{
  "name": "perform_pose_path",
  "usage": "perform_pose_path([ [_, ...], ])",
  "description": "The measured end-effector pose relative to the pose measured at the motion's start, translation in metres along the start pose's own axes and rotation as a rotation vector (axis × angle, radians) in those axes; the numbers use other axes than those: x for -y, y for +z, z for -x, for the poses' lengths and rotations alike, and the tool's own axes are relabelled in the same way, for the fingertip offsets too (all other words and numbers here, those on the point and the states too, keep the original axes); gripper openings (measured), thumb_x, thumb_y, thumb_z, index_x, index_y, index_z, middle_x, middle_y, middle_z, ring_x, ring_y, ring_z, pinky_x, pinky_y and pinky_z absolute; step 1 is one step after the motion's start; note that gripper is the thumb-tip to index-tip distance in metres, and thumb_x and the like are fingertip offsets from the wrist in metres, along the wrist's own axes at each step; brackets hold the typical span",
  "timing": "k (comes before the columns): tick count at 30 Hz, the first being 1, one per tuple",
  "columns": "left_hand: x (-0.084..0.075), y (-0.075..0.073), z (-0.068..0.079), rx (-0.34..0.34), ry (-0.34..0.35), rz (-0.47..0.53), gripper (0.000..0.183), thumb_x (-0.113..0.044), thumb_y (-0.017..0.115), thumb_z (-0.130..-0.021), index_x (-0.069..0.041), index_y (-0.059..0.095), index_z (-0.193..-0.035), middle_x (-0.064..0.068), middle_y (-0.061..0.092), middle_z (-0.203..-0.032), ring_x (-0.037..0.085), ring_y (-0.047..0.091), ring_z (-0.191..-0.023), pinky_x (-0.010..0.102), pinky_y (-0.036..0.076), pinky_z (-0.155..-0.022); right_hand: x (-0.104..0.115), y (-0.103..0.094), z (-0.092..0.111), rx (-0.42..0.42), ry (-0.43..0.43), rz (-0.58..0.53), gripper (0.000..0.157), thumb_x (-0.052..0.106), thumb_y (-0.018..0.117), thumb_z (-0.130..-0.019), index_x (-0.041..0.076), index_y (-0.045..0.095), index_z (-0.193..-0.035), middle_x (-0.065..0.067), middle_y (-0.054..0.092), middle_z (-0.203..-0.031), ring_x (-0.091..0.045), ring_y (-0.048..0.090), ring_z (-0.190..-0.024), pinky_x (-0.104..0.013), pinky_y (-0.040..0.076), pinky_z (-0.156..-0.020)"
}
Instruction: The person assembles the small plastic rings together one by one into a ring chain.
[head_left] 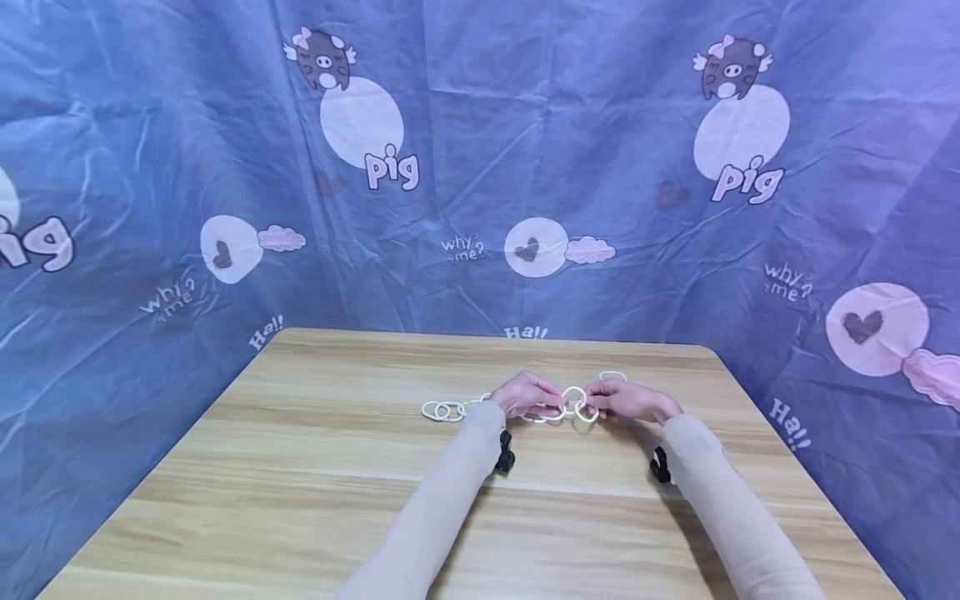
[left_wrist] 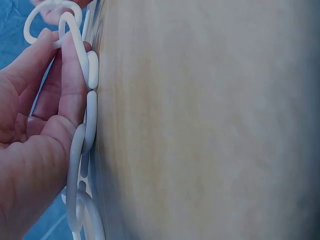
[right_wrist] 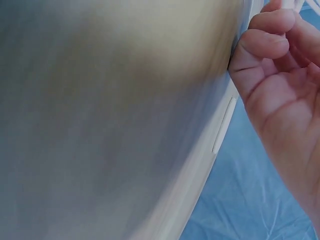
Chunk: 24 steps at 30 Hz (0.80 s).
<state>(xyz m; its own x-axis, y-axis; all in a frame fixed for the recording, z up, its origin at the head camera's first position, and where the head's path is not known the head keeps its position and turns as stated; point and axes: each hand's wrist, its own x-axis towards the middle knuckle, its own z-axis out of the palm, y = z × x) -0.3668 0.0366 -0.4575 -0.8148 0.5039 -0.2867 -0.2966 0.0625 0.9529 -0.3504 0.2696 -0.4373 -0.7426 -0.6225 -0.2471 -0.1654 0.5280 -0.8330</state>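
A chain of white rings lies along the tabletop, running to the right beneath my left hand. My left hand pinches a white ring between thumb and fingers near the chain's right end; the linked rings trail below the palm in the left wrist view. Facing it, my right hand pinches another white ring, its fingers curled. These rings overlap between the two hands, one raised upright; whether they are linked I cannot tell. In the right wrist view, a bit of white ring shows at the fingertips.
Just beyond my right hand, a separate white ring lies on the wooden table. A blue printed curtain hangs behind and at both sides. Dark devices are strapped at both wrists.
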Motion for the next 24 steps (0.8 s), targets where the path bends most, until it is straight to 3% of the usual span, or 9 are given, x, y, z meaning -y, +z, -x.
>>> perform_pose_path([
  [8,-0.001,0.000,0.003,0.018,0.021,-0.055,0.023,0.007,0.068,-0.085,0.008,0.069,-0.108,0.012,0.072,-0.085,0.015,0.068,-0.068,0.029,0.061,-0.071,0.008,0.001,-0.001,-0.108,0.036,-0.050,0.024,0.012,0.051,-0.101,-0.006,0.060,-0.115,-0.004,0.057,-0.080,-0.010,0.048,-0.064,-0.020,0.042,-0.056],
  [15,-0.002,0.000,0.002,0.060,0.054,-0.115,0.029,-0.001,0.070,-0.088,0.003,0.068,-0.116,0.014,0.074,-0.095,0.016,0.070,-0.075,0.030,0.062,-0.069,0.003,-0.008,0.008,-0.200,0.028,-0.099,0.032,0.016,0.049,-0.103,-0.009,0.057,-0.121,-0.005,0.058,-0.086,-0.008,0.048,-0.067,-0.019,0.042,-0.057],
  [24,-0.006,0.016,0.003,0.059,0.125,-0.215,0.024,-0.014,0.070,-0.091,-0.002,0.071,-0.112,0.014,0.074,-0.089,0.014,0.069,-0.071,0.029,0.061,-0.061,0.003,-0.011,0.012,-0.216,-0.002,-0.135,0.038,0.019,0.052,-0.102,-0.010,0.055,-0.127,-0.011,0.064,-0.091,-0.011,0.056,-0.072,-0.025,0.050,-0.064],
])
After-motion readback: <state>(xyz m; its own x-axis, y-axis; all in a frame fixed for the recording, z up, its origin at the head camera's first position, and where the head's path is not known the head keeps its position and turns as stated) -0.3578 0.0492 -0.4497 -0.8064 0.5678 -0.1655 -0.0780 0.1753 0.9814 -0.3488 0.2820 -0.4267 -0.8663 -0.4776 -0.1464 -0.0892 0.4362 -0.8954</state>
